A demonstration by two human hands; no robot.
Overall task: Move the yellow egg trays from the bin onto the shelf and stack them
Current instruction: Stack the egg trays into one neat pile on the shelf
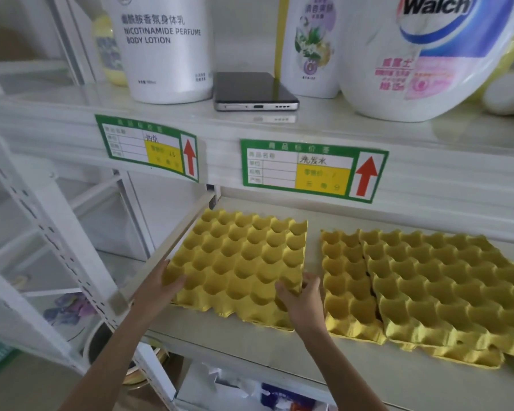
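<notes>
Hands meet at a yellow egg tray [238, 262] on the lower shelf [250, 345], cups up. At left, the left hand [161, 287] grips the tray's near-left corner, fingers curled on its rim; the right hand [301, 298] pinches the near-right corner. The tray's long axis appears to run away from the person, toward the shelf's back. Just beside it, to the right and apart, lie overlapping trays [422, 289], nearer the right hand, the likely stacking spot.

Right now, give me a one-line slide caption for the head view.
Both hands, left hand and right hand, grip a yellow egg tray on the shelf.
</notes>
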